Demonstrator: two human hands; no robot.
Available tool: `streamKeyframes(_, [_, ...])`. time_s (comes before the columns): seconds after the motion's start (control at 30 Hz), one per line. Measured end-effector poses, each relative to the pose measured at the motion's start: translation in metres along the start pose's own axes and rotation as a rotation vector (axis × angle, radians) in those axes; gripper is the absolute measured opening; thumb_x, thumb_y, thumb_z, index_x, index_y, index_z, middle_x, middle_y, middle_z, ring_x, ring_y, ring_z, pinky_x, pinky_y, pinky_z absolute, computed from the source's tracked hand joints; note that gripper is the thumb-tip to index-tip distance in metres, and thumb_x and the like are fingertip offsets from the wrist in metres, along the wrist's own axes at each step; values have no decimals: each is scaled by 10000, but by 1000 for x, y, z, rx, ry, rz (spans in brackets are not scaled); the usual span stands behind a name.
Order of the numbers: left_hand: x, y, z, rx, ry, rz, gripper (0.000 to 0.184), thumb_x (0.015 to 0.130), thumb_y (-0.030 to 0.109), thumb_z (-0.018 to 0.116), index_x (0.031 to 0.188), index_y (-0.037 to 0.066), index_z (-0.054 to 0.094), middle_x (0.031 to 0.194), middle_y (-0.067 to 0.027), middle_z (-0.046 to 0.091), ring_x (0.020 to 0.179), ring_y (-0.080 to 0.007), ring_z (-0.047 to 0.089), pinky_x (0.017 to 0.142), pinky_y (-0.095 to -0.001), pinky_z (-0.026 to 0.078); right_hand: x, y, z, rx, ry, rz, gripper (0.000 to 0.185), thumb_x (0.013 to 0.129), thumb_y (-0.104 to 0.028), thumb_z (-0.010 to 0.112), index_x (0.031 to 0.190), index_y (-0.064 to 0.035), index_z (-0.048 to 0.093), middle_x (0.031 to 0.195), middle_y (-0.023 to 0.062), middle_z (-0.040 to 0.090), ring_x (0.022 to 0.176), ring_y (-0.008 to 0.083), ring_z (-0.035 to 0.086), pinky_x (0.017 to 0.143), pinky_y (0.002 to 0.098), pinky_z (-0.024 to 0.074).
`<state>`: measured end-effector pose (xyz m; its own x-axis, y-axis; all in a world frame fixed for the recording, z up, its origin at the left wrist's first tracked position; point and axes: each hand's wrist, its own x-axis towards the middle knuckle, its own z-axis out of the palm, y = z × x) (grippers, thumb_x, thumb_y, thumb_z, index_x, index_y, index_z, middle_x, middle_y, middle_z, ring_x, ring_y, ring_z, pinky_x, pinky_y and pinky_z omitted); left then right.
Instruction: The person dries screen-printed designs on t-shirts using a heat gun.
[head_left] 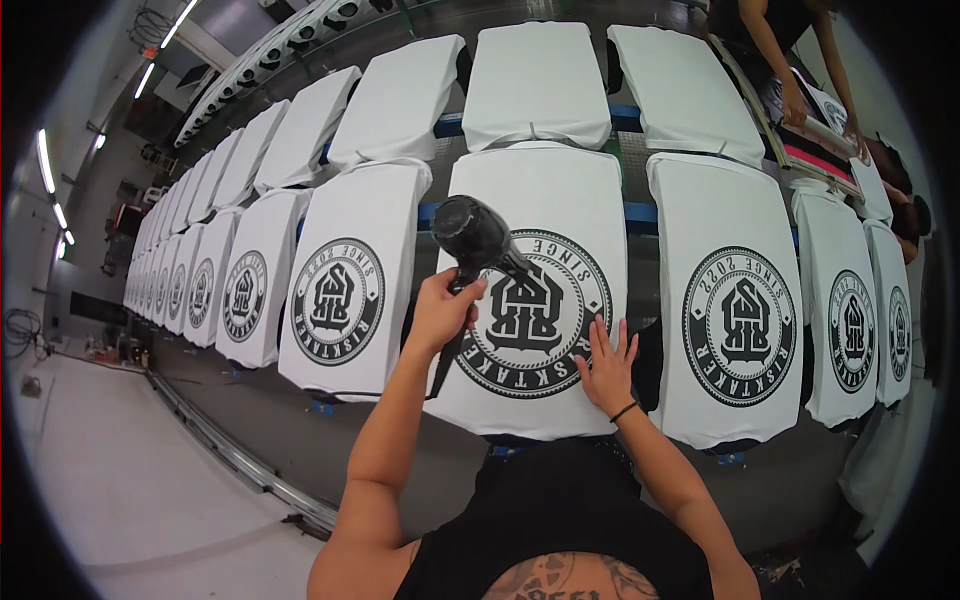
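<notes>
My left hand (448,308) is closed round the handle of a black hair dryer (468,232). Its nozzle points right and down, above the round black print (530,315) on a white T-shirt (540,190). The shirt lies stretched over a board in front of me. With fingers spread, my right hand (608,366) lies over the right edge of that print. A dark cord hangs below the dryer's handle. The dryer and my left hand hide part of the print.
Similar printed shirts stand on boards at left (335,290) and right (742,320). Plain white shirts (537,85) form a row behind. At the upper right, another person's hands (795,105) hold a tool over a framed screen (815,160). A metal rail (240,455) runs along the lower left.
</notes>
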<state>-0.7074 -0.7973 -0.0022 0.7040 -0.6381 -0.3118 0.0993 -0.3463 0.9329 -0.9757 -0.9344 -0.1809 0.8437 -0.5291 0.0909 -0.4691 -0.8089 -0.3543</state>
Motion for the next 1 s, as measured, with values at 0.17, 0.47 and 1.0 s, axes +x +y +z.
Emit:
streamKeyframes(0.17, [-18,-2,9,51,-49,3,266,920,204,742,996,-37,659,565,-15,579,445,-88,536,440,-251,429,4,-2,3,-46,-3,19,716,982,-423,558,1544,-27,360,1657,72,277,1516,464,144,1185,676,58])
streamKeyframes(0.47, [-116,-14,1,-40,-82,-201,363,927,186,746,1172,-48,618,605,-8,584,491,-75,545,451,-231,426,20,6,0,-48,36,-2,702,989,-418,557,1545,-36,362,1649,75,299,1517,452,150,1193,658,51])
streamKeyframes(1.0, [-171,-46,-62,-56,311,-156,230,923,171,738,1021,-18,652,592,-17,586,464,-87,536,443,-247,417,17,5,2,-93,-46,-28,732,988,-408,553,1562,-19,321,1678,61,229,1532,445,105,1203,648,36])
